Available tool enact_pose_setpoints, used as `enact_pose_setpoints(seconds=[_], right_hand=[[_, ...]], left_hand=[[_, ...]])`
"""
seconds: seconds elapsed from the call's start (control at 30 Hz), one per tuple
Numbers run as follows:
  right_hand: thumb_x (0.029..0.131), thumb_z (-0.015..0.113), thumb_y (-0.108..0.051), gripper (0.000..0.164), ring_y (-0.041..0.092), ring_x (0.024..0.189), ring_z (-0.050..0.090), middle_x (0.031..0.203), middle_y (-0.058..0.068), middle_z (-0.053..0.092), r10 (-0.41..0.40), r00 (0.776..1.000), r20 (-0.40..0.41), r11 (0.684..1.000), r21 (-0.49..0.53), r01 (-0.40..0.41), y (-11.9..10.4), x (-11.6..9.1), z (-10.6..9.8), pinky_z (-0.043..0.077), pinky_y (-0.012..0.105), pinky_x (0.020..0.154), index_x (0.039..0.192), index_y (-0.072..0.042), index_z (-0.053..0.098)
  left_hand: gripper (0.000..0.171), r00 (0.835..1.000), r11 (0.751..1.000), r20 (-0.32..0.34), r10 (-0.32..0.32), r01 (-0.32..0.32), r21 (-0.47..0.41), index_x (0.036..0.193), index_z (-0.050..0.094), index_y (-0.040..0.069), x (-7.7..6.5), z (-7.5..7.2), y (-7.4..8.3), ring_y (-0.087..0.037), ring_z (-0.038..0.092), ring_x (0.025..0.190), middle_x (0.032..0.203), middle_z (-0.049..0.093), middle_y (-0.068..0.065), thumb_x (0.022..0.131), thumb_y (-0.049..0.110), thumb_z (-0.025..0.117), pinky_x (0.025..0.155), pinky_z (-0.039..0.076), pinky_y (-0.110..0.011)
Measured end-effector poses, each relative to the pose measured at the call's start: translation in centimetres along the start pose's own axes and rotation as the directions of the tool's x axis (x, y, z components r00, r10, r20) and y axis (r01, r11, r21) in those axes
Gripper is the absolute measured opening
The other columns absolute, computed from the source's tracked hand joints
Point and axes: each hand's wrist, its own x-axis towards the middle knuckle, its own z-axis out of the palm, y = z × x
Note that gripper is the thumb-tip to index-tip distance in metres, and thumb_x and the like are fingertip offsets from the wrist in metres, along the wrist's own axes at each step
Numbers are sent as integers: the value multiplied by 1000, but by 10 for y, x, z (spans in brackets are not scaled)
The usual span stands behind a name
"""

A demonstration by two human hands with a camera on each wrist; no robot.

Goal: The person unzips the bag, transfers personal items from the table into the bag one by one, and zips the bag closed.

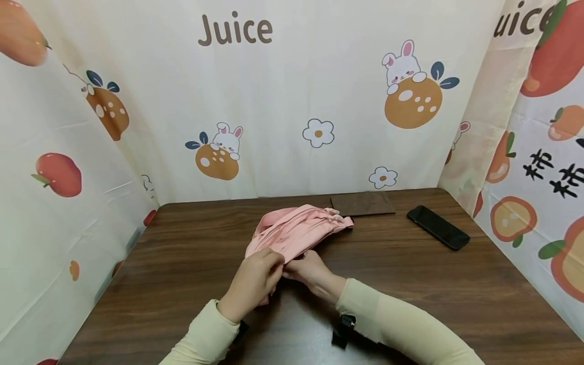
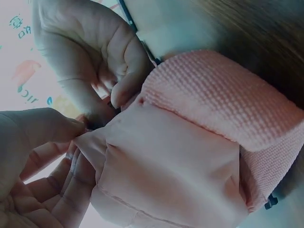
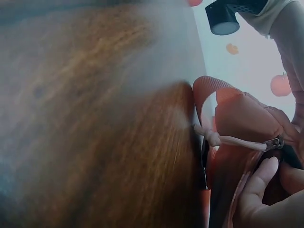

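A pink fabric bag (image 1: pixel 298 230) with a wide webbing strap (image 2: pixel 213 99) lies near the middle of the wooden table. My left hand (image 1: pixel 256 279) pinches the near edge of its cloth between thumb and fingers. Close beside it, my right hand (image 1: pixel 315 274) grips the bag's edge with curled fingers. In the right wrist view, a metal zipper pull (image 3: pixel 274 143) with a knotted pale cord (image 3: pixel 228 139) sits just above the right fingertips. Those fingers are at a dark gap in the bag; its inside is hidden.
A flat dark brown pad (image 1: pixel 362 204) lies at the table's back edge, behind the bag. To its right is a black phone (image 1: pixel 438 227). Printed curtains (image 1: pixel 283 101) enclose the table (image 1: pixel 191 253) at the back and sides.
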Motion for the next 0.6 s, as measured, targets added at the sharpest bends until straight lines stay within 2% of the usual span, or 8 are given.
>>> enact_pose_setpoints(seconds=[0.2,0.4,0.6], right_hand=[[85,66,1,33,10,74,65,86,1,68,19,999,40,999,-34,-18,-1,1,-6,56,24,72,115,12,59],[88,65,-2,31,8,70,66,83,3,71,3,996,93,990,-144,11,0,0,-15,57,24,71,114,13,59],[87,66,-2,30,9,69,66,82,4,71,-15,997,76,987,-158,27,2,1,-14,57,26,70,113,13,60]], left_hand=[[15,999,999,24,-39,39,-2,78,68,13,-2,1,-3,-8,62,71,77,62,5,76,0,74,66,53,-27],[14,999,999,23,-35,34,29,78,69,15,-2,3,-5,-6,60,68,76,61,7,78,1,73,64,52,-25],[14,999,999,14,-28,28,22,77,68,14,-2,3,-3,-7,61,69,76,62,5,77,1,74,64,52,-25]])
